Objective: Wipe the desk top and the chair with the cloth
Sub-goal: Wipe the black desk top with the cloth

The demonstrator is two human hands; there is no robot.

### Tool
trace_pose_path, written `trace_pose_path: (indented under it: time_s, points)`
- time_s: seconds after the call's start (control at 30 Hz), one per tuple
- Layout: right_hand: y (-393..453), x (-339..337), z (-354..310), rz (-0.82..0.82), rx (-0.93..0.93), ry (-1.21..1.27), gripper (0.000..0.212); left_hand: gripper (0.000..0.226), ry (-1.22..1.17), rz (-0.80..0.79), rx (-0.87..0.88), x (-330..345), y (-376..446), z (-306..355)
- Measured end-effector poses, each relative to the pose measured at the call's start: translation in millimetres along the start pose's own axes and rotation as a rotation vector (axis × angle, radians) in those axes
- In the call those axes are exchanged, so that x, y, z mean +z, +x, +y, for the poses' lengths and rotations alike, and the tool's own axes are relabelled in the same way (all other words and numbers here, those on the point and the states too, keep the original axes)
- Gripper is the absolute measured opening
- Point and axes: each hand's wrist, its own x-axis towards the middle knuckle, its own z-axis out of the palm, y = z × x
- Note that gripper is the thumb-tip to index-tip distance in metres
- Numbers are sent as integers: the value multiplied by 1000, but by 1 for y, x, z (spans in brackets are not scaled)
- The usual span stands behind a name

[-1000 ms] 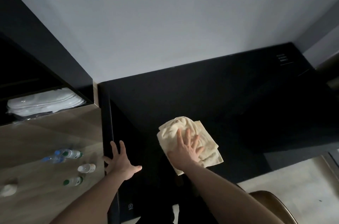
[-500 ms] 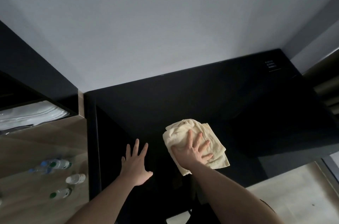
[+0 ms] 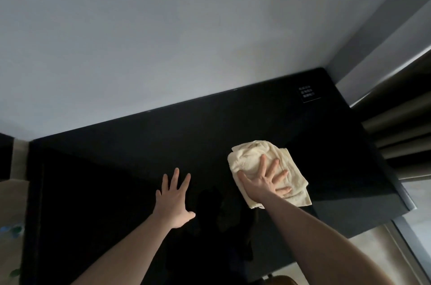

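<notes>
A crumpled cream cloth [image 3: 254, 156] lies on the black desk top [image 3: 163, 144], right of the middle. My right hand [image 3: 263, 182] presses flat on the cloth with the fingers spread. My left hand [image 3: 173, 198] rests flat on the bare desk to the left of the cloth, fingers apart, holding nothing. A brown curve of the chair [image 3: 283, 280] shows at the bottom edge, below the desk front.
A pale wall [image 3: 186, 39] runs behind the desk. A small white-printed label [image 3: 308, 93] sits at the desk's far right corner. Curtain folds [image 3: 401, 126] hang at the right. A wooden counter [image 3: 9, 214] with bottle caps borders the left.
My right hand has slid the cloth to the right and a little farther away across the desk. My left hand has moved right from the desk's left edge onto the top.
</notes>
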Motion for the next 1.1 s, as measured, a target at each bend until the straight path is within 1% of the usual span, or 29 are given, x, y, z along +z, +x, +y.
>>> trace_pose_path:
  time_s: [0.17, 0.37, 0.47, 0.6, 0.8, 0.97, 1.1]
  points:
    - [51, -80, 51, 47, 0, 24, 111, 128, -6, -7, -26, -20, 38, 79]
    - [106, -161, 109, 120, -13, 47, 110, 134, 10, -27, -19, -39, 76, 155]
    - [131, -199, 133, 162, 29, 65, 109, 136, -14, -36, -40, -43, 91, 176]
    - [159, -240, 155, 203, 73, 76, 109, 137, -38, -44, -58, -43, 97, 180]
    - [171, -246, 156, 270, 93, 115, 104, 137, -51, -47, -48, -44, 97, 178]
    - [165, -237, 146, 246, 94, 98, 100, 136, -33, -38, -35, -48, 94, 177]
    - [150, -206, 126, 203, 47, 41, 100, 126, -7, 11, 17, -41, 87, 169]
